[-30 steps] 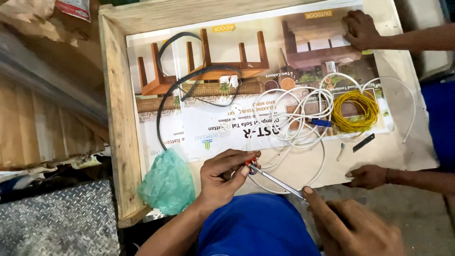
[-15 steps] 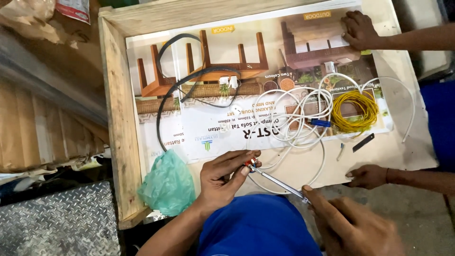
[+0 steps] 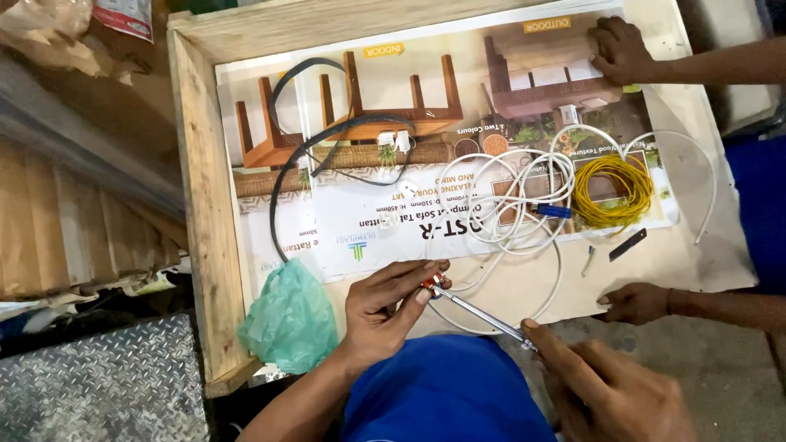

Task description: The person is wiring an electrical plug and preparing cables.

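Left hand [image 3: 385,307] pinches the wire end [image 3: 431,284] while right hand [image 3: 610,385] grips the metal tool [image 3: 483,315] to it, steadying the joint just below the poster [image 3: 368,221], beside the white coil [image 3: 516,196].

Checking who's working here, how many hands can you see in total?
4. The wearer's left hand and right hand hold a thin metal tool at the bottom. Another person's hands press the poster: one at top right, one at lower right.

One head-worn view looks steeply down from close above the wooden tray [image 3: 196,205]; hands near the bottom edge.
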